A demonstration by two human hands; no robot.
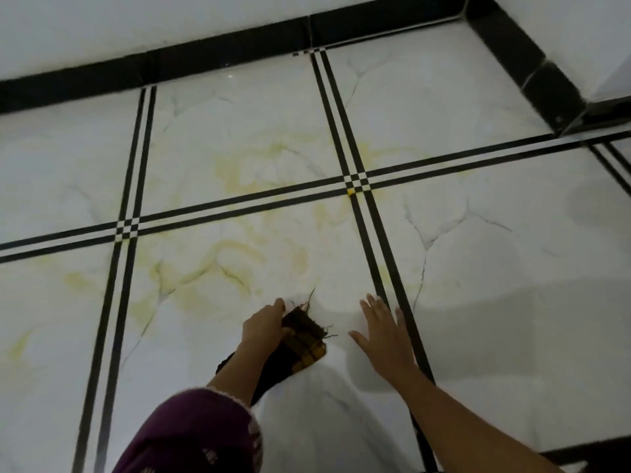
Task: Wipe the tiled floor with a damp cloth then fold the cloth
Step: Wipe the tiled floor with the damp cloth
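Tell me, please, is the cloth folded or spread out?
Folded, it seems: the cloth is a narrow, thick pad held by the left hand, not spread flat.

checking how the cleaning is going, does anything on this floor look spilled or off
Yes: yellowish smears streak the white tiled floor ahead of the cloth, like a spill only partly wiped. A bright yellow speck sits where four tiles meet. The cloth's far edge is frayed, threads trailing.
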